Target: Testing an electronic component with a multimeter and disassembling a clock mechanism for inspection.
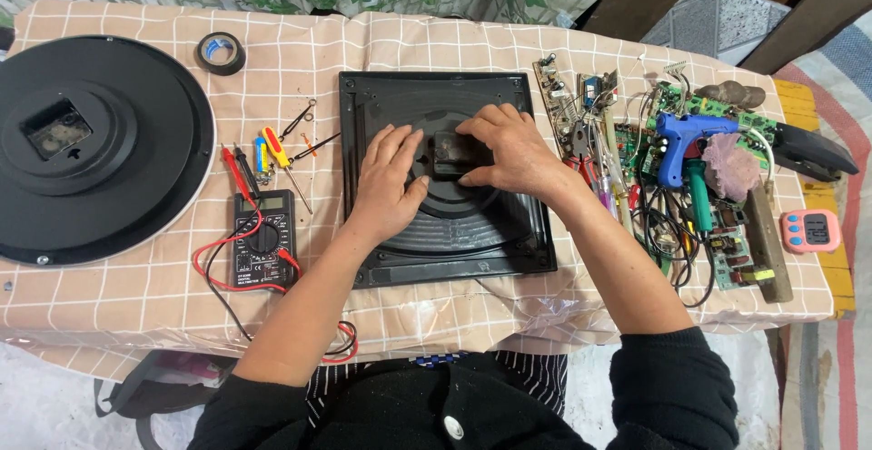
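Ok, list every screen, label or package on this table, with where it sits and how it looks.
Multimeter: left of the square black clock back, black box, small grey screen, round dial, red and black leads.
Timer: far right table edge, pink rounded case, dark screen, blue buttons.
Tape roll: upper left, black ring, blue inner label.
No packages in view.

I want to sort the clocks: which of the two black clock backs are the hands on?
The square clock back at the table's middle: both the left hand and right hand rest on it, around its small black movement box. The round clock back lies untouched at far left.
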